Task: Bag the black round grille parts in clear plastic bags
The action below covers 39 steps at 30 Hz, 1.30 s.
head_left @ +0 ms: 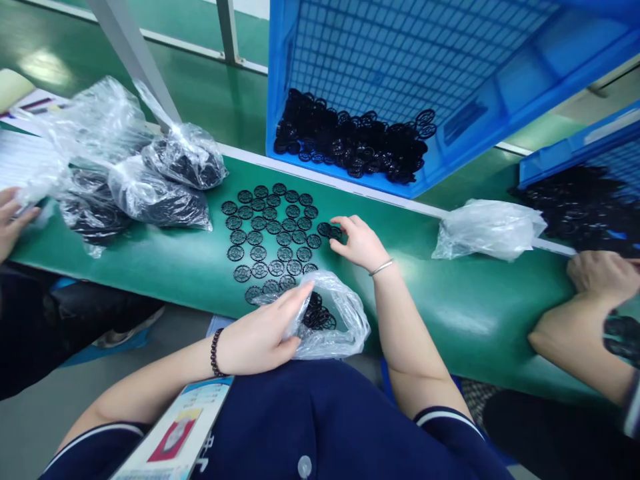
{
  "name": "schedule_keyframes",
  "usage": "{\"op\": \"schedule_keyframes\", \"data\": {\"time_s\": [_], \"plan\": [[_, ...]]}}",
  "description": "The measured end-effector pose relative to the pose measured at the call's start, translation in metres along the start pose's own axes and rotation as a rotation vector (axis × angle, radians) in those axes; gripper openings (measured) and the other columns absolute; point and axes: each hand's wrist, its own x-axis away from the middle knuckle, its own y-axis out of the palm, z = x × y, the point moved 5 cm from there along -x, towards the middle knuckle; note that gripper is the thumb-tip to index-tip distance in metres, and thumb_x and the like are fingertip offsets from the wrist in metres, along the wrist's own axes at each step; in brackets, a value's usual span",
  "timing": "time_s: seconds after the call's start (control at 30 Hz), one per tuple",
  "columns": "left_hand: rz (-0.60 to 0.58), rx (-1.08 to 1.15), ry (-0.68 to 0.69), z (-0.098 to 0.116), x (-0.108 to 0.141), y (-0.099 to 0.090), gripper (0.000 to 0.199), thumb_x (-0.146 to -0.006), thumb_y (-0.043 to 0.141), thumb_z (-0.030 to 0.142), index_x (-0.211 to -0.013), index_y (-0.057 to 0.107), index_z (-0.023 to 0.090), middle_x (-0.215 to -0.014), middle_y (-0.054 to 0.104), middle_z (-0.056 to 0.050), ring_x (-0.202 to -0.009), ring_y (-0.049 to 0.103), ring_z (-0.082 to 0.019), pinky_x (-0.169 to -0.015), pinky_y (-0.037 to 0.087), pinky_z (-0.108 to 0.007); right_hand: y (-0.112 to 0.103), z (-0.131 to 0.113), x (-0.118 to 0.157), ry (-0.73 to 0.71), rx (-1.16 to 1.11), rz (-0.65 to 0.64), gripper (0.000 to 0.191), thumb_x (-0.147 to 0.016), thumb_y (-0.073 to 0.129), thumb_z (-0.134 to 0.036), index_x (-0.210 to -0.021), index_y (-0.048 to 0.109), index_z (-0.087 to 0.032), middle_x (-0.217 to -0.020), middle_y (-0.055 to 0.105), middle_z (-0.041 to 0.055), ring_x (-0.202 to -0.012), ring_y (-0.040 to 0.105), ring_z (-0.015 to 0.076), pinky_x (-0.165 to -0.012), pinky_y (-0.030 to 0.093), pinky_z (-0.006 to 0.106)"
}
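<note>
My left hand (263, 333) grips the near left rim of a clear plastic bag (350, 340), fingers along its mouth and thumb below. The bag gapes at the table's front edge, with black spoked discs (320, 317) inside. On the table, my right hand (363, 245) has its thumb and forefinger on either side of a black spoked disc (336, 233); a second disc (324, 230) lies against it. Left of this hand, many similar discs (273, 227) lie flat in loose rows. Part of the nearest row is behind the bag and my left hand.
A blue crate (340, 175) tilts towards me behind the table, holding a heap of black discs. Filled plastic bags (160, 193) stand at left, and a whitish bag (487, 230) lies at right. Other people's hands (15, 217) work at the left edge and at the far right.
</note>
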Motion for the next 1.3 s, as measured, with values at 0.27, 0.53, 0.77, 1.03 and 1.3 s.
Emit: {"op": "schedule_keyframes", "data": {"time_s": [0.27, 0.53, 0.77, 1.03, 1.3], "plan": [[-0.066, 0.041, -0.024, 0.002, 0.002, 0.001, 0.078, -0.081, 0.049, 0.014, -0.152, 0.018, 0.012, -0.159, 0.026, -0.012, -0.148, 0.022, -0.024, -0.121, 0.029, -0.041, 0.016, -0.001, -0.035, -0.079, 0.114, -0.160, 0.032, -0.077, 0.058, -0.022, -0.107, 0.066, -0.017, -0.102, 0.057, 0.0115, -0.096, 0.056, 0.0265, -0.091, 0.048, 0.039], [-0.055, 0.040, -0.025, -0.005, 0.000, 0.002, 0.078, -0.080, 0.050, 0.015, -0.152, 0.019, 0.010, -0.159, 0.026, -0.014, -0.148, 0.023, -0.024, -0.121, 0.029, -0.039, -0.081, -0.085, 0.045, -0.315, -0.153, -0.003, 0.027, -0.086, 0.058, -0.032, -0.111, 0.062, -0.026, -0.106, 0.062, 0.0090, -0.095, 0.061, 0.0235, -0.080, 0.054, 0.037], [-0.154, -0.013, 0.081, -0.001, -0.002, 0.005, 0.066, -0.086, 0.046, 0.014, -0.149, 0.029, 0.015, -0.154, 0.037, -0.012, -0.142, 0.038, -0.023, -0.115, 0.038, -0.036, -0.076, -0.089, 0.064, -0.427, -0.321, -0.245, 0.025, -0.093, 0.056, -0.042, -0.108, 0.062, -0.023, -0.102, 0.066, 0.0072, -0.092, 0.063, 0.0188, -0.076, 0.053, 0.030], [-0.221, -0.037, 0.136, 0.003, 0.005, 0.007, 0.059, -0.086, 0.044, 0.010, -0.145, 0.039, 0.017, -0.150, 0.045, -0.010, -0.130, 0.053, -0.024, -0.107, 0.046, -0.035, 0.018, -0.057, 0.031, -0.116, 0.042, -0.332, 0.030, -0.078, 0.074, -0.040, -0.089, 0.055, -0.020, -0.091, 0.062, 0.0061, -0.079, 0.058, 0.0204, -0.065, 0.042, 0.029], [-0.163, -0.011, 0.096, 0.003, 0.002, 0.004, 0.066, -0.084, 0.045, 0.011, -0.148, 0.030, 0.014, -0.151, 0.041, -0.014, -0.136, 0.046, -0.025, -0.110, 0.043, -0.037, 0.000, -0.053, 0.022, -0.105, 0.055, -0.116, 0.042, -0.084, 0.055, -0.023, -0.125, 0.052, -0.018, -0.111, 0.057, 0.0117, -0.096, 0.058, 0.0241, -0.085, 0.047, 0.036]]}}
